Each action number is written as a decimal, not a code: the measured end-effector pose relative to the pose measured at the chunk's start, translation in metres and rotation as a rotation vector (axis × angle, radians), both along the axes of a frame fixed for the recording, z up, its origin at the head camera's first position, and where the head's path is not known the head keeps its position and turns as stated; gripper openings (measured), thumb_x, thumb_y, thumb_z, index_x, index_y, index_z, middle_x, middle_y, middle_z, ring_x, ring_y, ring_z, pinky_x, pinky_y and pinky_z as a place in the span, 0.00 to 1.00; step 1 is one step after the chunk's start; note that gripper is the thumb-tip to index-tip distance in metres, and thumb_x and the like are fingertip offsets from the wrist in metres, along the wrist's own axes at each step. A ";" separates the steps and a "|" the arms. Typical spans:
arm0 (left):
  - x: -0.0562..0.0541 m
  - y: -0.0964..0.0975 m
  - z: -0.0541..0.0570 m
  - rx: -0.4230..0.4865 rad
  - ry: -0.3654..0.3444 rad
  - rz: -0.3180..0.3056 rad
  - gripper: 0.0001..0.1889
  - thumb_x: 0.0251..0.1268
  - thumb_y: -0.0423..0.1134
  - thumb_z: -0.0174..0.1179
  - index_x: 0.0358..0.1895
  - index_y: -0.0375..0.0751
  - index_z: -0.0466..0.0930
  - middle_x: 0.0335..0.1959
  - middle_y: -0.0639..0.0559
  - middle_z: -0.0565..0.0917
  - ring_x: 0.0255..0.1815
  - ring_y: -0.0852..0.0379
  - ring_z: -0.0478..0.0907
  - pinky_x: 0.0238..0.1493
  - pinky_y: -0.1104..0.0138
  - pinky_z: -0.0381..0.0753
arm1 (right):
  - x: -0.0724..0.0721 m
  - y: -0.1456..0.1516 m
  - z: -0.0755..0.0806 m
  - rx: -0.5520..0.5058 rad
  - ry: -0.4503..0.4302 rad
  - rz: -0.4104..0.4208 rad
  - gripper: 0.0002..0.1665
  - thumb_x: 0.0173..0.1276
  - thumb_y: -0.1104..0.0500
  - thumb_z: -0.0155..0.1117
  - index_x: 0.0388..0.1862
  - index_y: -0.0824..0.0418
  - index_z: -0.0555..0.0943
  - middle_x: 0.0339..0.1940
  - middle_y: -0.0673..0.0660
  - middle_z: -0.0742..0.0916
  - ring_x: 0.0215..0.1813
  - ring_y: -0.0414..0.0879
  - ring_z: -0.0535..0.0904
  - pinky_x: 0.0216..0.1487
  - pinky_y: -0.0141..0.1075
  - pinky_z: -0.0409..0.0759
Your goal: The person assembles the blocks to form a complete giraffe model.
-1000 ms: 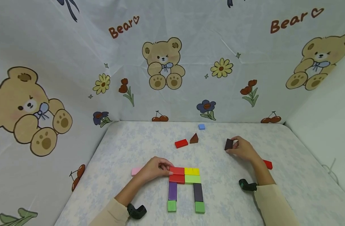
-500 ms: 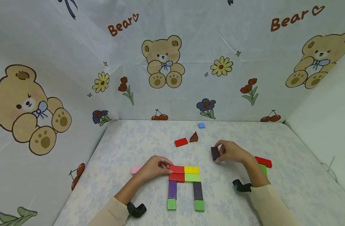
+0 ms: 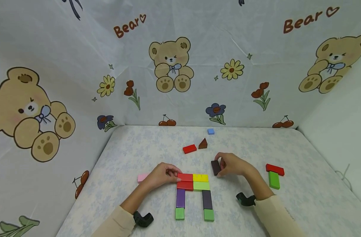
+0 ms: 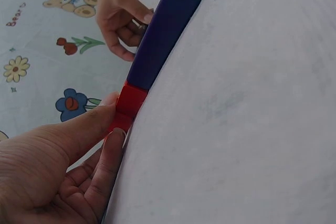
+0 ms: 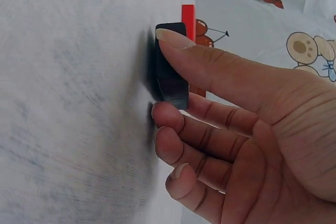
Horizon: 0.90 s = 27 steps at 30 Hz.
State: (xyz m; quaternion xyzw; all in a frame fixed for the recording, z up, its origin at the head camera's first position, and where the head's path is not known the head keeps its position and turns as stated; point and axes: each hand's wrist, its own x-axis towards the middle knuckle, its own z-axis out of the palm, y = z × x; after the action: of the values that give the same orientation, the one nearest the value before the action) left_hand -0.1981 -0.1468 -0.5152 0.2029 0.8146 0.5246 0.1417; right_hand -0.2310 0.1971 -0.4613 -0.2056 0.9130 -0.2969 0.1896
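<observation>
My right hand [image 3: 232, 164] pinches a black block [image 3: 216, 168] between thumb and fingers, right of the yellow block [image 3: 200, 178]. In the right wrist view the black block [image 5: 172, 66] is tilted above the table. My left hand [image 3: 162, 174] grips the left end of the upper red block [image 3: 185, 177] with thumb and forefinger. Below it lies a second red block [image 3: 184, 186], beside a light green block [image 3: 201, 186]. A purple block [image 3: 180, 198] and a dark block [image 3: 207, 199] extend downward like two legs, each ending in a green block [image 3: 179, 214].
Behind the arrangement lie a red block [image 3: 189, 149], a brown triangular block [image 3: 203, 144] and a blue block [image 3: 210, 131]. A red block [image 3: 275, 170] and a green block [image 3: 274, 180] are at the right. A pink block [image 3: 142, 177] is partly hidden behind my left hand.
My right hand has carried the black block left and nearer, toward the yellow block. The red and green blocks at the right have come into full view. My left hand has stayed in place.
</observation>
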 end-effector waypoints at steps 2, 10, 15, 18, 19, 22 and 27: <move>0.000 0.000 0.000 0.000 -0.001 -0.001 0.12 0.56 0.37 0.77 0.44 0.44 0.90 0.29 0.52 0.82 0.29 0.57 0.76 0.31 0.71 0.76 | 0.001 -0.003 -0.002 0.024 -0.013 -0.022 0.34 0.52 0.61 0.84 0.55 0.64 0.75 0.26 0.53 0.80 0.30 0.45 0.74 0.33 0.36 0.74; 0.000 0.000 0.000 -0.003 0.004 0.001 0.11 0.56 0.38 0.77 0.43 0.44 0.90 0.29 0.52 0.82 0.29 0.57 0.76 0.31 0.70 0.76 | 0.003 -0.007 0.001 0.076 -0.068 -0.037 0.28 0.54 0.57 0.84 0.50 0.61 0.80 0.28 0.53 0.81 0.29 0.45 0.75 0.32 0.36 0.75; 0.000 0.000 0.000 -0.006 0.005 0.006 0.12 0.56 0.38 0.77 0.43 0.45 0.91 0.29 0.52 0.82 0.29 0.57 0.76 0.31 0.70 0.76 | 0.004 -0.007 0.003 0.048 -0.107 -0.064 0.20 0.56 0.58 0.82 0.43 0.61 0.81 0.24 0.54 0.82 0.25 0.46 0.78 0.30 0.36 0.78; 0.000 0.000 0.000 -0.010 0.004 0.010 0.12 0.56 0.38 0.77 0.44 0.45 0.91 0.28 0.52 0.82 0.29 0.58 0.75 0.31 0.70 0.76 | 0.005 -0.007 0.002 0.023 -0.150 -0.088 0.19 0.57 0.58 0.81 0.41 0.62 0.81 0.22 0.55 0.84 0.24 0.49 0.82 0.30 0.38 0.82; 0.000 0.000 0.000 -0.012 0.005 0.010 0.12 0.56 0.38 0.77 0.44 0.45 0.90 0.28 0.52 0.82 0.29 0.58 0.75 0.31 0.70 0.76 | 0.005 -0.007 0.002 0.013 -0.165 -0.098 0.18 0.58 0.59 0.81 0.41 0.62 0.81 0.22 0.56 0.84 0.23 0.50 0.83 0.30 0.38 0.83; -0.001 0.000 -0.001 -0.017 0.010 0.008 0.12 0.56 0.38 0.77 0.44 0.45 0.91 0.28 0.52 0.82 0.29 0.58 0.75 0.31 0.70 0.76 | 0.006 -0.008 0.001 -0.018 -0.211 -0.134 0.17 0.59 0.59 0.80 0.41 0.63 0.80 0.22 0.58 0.86 0.22 0.52 0.85 0.29 0.40 0.85; -0.002 0.000 -0.002 -0.023 0.020 0.002 0.11 0.56 0.38 0.77 0.43 0.45 0.91 0.28 0.53 0.82 0.29 0.58 0.76 0.31 0.70 0.76 | 0.006 -0.009 -0.001 -0.049 -0.243 -0.171 0.16 0.60 0.61 0.79 0.40 0.64 0.80 0.22 0.59 0.86 0.22 0.52 0.86 0.27 0.41 0.85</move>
State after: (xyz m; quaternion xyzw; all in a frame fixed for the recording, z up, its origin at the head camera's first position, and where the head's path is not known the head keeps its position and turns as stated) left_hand -0.1997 -0.1470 -0.5170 0.2059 0.8221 0.5132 0.1352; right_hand -0.2252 0.1881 -0.4623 -0.0942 0.8901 -0.3567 0.2677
